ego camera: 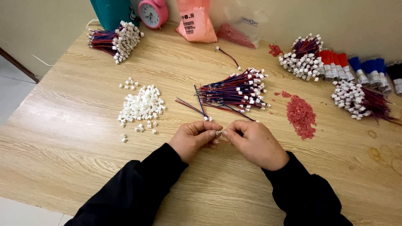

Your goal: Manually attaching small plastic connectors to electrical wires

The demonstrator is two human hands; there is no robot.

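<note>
My left hand [193, 138] and my right hand [253, 142] meet at the middle of the wooden table [75, 138], fingertips pinched together on a small white connector [218, 133] with a thin red wire. Just beyond my hands lies a loose bundle of red and blue wires with white connectors [234, 91]. A few single wires [194, 106] lie in front of that bundle. To the left of my hands sits a heap of loose white connector housings [142, 104].
More wire bundles lie at the back left [115, 39] and at the right [303, 58] [360, 98]. A pile of small red pieces [300, 115] sits right of my hands. A pink clock [153, 13], a teal container [111, 12] and plastic bags [194, 21] stand at the back.
</note>
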